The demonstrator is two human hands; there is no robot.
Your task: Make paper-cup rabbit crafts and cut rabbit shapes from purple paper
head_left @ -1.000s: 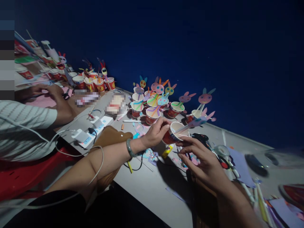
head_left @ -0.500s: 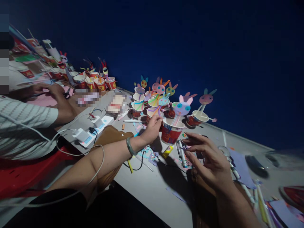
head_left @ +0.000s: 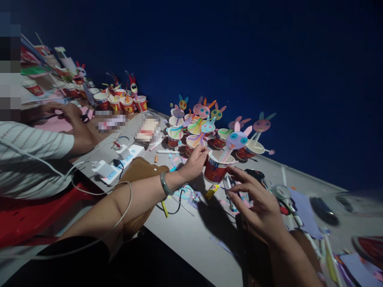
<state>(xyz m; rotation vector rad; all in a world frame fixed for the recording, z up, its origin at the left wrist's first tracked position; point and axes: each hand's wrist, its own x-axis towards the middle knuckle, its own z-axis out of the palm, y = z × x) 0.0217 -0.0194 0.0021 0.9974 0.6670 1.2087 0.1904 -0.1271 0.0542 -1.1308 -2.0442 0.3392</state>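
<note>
A red paper cup (head_left: 216,172) holds a lilac paper rabbit head (head_left: 236,140) on pale sticks, which lean to the right. My left hand (head_left: 194,162), with a green bangle at the wrist, is closed at the cup's left rim. What exactly its fingertips pinch there is partly hidden. To the right of the cup, my right hand (head_left: 259,203) has its fingers spread, and the index fingertip is close to the cup wall; I cannot tell whether it touches. Beneath the cup lies a small yellow tube-like item (head_left: 212,191), with pens (head_left: 229,199) beside it.
Behind stand several cups with paper rabbits (head_left: 175,137). A power strip (head_left: 123,165) with white cables lies left. Clear tape (head_left: 281,191) and purple paper (head_left: 305,213) are at right. Another person's hands (head_left: 64,111) work over pink paper at far left.
My right hand has moved left, closer to the cup. The cup and its rabbit head have shifted slightly right, and the head leans further right. My left hand moved slightly right with the cup.
</note>
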